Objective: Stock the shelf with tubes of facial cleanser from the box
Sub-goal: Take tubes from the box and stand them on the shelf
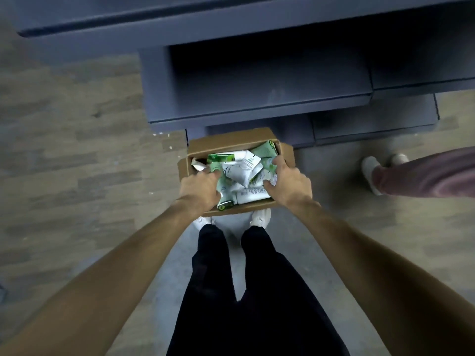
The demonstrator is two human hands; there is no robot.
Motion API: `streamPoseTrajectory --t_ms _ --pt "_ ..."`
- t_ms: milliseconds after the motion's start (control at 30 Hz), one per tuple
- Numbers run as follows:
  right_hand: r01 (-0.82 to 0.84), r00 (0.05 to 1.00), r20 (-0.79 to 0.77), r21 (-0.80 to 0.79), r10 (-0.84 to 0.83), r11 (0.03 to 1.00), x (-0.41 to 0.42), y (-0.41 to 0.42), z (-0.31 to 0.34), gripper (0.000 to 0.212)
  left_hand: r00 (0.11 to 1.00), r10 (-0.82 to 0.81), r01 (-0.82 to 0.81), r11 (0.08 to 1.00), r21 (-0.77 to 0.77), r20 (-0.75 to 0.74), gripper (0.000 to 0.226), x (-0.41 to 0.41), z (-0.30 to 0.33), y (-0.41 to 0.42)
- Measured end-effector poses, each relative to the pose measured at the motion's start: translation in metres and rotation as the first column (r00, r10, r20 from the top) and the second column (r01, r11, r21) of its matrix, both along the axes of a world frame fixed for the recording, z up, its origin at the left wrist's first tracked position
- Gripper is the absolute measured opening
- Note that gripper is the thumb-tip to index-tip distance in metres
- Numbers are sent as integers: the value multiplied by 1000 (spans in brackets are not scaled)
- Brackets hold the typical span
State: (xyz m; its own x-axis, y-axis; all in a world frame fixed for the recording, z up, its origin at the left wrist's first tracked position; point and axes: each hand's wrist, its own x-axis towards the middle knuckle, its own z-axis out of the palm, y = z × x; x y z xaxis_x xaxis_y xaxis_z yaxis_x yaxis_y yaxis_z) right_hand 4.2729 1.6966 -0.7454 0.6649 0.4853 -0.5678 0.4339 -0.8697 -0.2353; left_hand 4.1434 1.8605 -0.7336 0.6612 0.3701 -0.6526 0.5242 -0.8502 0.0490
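An open cardboard box [231, 142] sits on the floor just in front of my feet, filled with several green-and-white tubes of facial cleanser [240, 167] lying in a jumble. My left hand [199, 190] reaches into the box's left side, fingers curled round a green tube [223, 194]. At the right side my right hand [289, 182] grips another green-and-white tube [268, 169] between thumb and fingers. The dark grey shelf [257, 109] stands right behind the box, its lower boards bare.
Another person's legs in reddish trousers and white shoes [370, 170] stand at the right, near the shelf's base. Wood-pattern floor [77, 163] spreads to the left. My own dark trousers and white shoes [261, 218] are directly below the box.
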Motion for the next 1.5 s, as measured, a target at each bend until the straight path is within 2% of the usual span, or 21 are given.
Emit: streamPoseTrajectory --t_ms 267,433,633,800,933,1033,1167,1300,1400,1500 --pt "-52 995 -81 6 52 999 -11 4 -73 44 1000 -3 3 1000 -7 -30 35 -1 -72 18" --pt "-54 993 -104 44 59 998 -18 20 -105 47 1000 -10 9 998 -63 -28 44 -3 -109 30" --pt "-56 988 -139 34 60 998 -27 40 -127 53 991 -109 113 992 -57 76 62 -16 -144 36" --pt "29 984 -176 74 -16 997 -29 50 -142 54 984 -140 148 986 -73 109 67 -17 -163 46" --pt "43 985 -172 93 -26 995 -27 56 -152 53 966 -207 218 974 -62 154 63 -11 -174 49" --pt "48 983 -183 104 -28 993 -27 58 -160 56 929 -324 327 945 14 180 63 -5 -182 50" --pt "50 980 -200 111 -27 993 -26 60 -167 55 838 -516 502 857 118 176 69 -2 -194 47" --pt "78 978 -201 125 -52 989 -14 58 -163 55 703 -691 665 723 187 168 55 2 -194 52" --pt "25 982 -189 131 1 991 6 55 -150 60 744 -654 634 755 165 134 51 15 -181 67" --pt "-37 986 -159 119 56 992 25 50 -140 60 812 -570 540 815 210 123 57 27 -171 83"
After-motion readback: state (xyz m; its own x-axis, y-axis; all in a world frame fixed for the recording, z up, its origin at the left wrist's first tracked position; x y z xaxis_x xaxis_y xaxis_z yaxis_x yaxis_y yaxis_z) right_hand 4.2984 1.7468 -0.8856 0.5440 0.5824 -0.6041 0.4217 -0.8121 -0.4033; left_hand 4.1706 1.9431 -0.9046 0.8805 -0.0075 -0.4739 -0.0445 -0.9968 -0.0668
